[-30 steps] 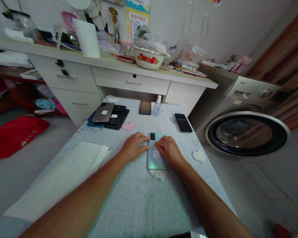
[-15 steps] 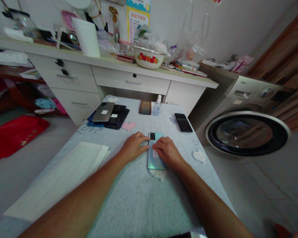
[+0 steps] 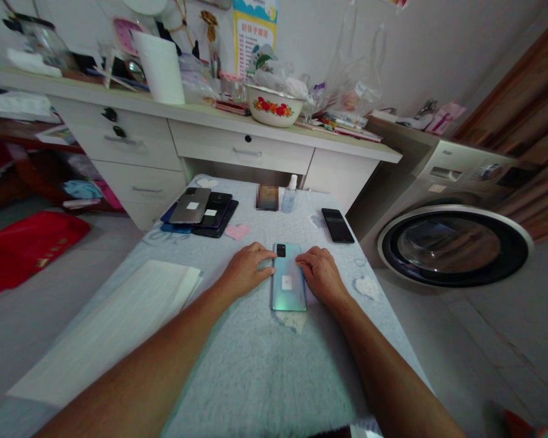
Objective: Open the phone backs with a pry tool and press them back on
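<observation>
A light blue-green smartphone (image 3: 288, 295) lies back side up on the cloth-covered table, its black camera block at the top left and a white sticker on its middle. My left hand (image 3: 249, 267) holds the phone's left edge with thumb and fingertips. At the right edge is my right hand (image 3: 322, 272), its fingers pinched together; whatever may be between them is too small to make out.
Several phones (image 3: 192, 207) lie stacked at the back left; a black phone (image 3: 338, 225) lies at the right. A spray bottle (image 3: 289, 196) stands by a blurred brown item (image 3: 267, 198) at the back. White sheets (image 3: 114, 328) lie left. A washing machine (image 3: 438, 182) stands right.
My right hand has moved right, off the phone's back to its right edge, uncovering the white sticker. My left hand and the phone have stayed in place.
</observation>
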Demonstrator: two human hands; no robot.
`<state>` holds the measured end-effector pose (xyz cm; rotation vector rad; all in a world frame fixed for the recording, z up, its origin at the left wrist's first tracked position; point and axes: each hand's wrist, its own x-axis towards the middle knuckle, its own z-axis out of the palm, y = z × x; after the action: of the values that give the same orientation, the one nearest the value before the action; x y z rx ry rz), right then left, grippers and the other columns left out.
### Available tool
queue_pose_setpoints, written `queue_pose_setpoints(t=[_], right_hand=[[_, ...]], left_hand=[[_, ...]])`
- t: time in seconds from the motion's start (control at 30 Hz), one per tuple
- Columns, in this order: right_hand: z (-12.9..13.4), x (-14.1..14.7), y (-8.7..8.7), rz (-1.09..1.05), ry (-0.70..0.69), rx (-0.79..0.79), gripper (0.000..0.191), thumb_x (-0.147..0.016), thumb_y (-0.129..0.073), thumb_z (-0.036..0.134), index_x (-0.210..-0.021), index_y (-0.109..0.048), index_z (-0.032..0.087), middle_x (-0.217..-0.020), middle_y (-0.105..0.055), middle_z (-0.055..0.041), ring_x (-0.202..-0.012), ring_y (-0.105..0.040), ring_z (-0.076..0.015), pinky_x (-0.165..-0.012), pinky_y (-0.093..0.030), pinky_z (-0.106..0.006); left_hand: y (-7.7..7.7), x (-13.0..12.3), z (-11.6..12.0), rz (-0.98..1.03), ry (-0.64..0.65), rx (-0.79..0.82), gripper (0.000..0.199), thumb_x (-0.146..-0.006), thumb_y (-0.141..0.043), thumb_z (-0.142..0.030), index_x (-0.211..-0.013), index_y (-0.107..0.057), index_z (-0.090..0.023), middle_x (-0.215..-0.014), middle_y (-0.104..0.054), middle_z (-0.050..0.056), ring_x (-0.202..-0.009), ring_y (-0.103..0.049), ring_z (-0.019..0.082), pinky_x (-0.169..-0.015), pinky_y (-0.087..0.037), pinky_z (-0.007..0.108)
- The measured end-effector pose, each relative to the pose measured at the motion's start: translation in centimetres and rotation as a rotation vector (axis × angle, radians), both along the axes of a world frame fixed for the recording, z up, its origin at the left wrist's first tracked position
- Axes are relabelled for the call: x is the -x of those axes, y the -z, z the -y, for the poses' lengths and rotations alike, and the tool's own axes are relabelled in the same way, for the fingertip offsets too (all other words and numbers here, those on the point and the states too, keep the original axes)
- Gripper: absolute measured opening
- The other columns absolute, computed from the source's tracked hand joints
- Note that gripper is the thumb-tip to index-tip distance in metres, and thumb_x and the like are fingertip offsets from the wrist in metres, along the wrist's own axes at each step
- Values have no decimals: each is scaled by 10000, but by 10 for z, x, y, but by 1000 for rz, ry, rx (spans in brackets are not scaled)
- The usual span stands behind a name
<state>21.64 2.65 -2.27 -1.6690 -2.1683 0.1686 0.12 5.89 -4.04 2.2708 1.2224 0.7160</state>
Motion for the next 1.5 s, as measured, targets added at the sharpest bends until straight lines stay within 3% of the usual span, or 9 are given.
queue_pose_setpoints(t=[0.2,0.57,1.0,1.13,1.37,1.5], right_hand=[[2,-5,-4,-23,-22,37,191,-890,-546,143,-928,-728,182,-895,-646,-71,-883,-527,-194,-821,-380,-303],[15,-7,-17,-25,-215,120,183,-795,-565,78,-795,-709,192,-804,-639,-28,-778,-528,-167,-772,-385,-293],[31,-7,-32,-97,-552,290,258,-826,-495,47,-727,-670,209,-751,-634,27,-758,-545,-117,-837,-372,-267],[28,-6,-27,-85,-514,244,239,-836,-520,62,-739,-684,207,-768,-645,17,-761,-547,-126,-826,-366,-275],[12,-3,-4,-35,-300,51,157,-849,-588,130,-834,-729,196,-822,-644,-44,-804,-520,-175,-770,-363,-303],[10,1,-3,-42,-247,36,175,-844,-578,94,-868,-727,182,-848,-643,-59,-811,-513,-180,-771,-367,-308]], left_hand=[[0,0,0,5,-2,-1,288,-798,-658,-244,-1084,-683,-245,-1002,-605,42,-936,-596,213,-818,-483,334],[1,0,0,12,-7,1,280,-795,-658,-255,-1073,-689,-261,-991,-607,30,-930,-599,210,-817,-480,330],[1,0,0,11,1,-6,281,-800,-658,-245,-1080,-683,-237,-996,-601,40,-932,-596,210,-823,-484,337],[2,1,-1,10,5,-11,284,-800,-662,-244,-1083,-683,-233,-989,-601,39,-939,-593,210,-825,-482,333],[3,0,-1,13,0,-14,282,-803,-665,-234,-1084,-689,-222,-999,-600,43,-938,-597,202,-820,-481,314],[4,0,-1,5,-2,-21,292,-800,-673,-233,-1091,-687,-222,-993,-600,41,-939,-596,203,-814,-478,310]])
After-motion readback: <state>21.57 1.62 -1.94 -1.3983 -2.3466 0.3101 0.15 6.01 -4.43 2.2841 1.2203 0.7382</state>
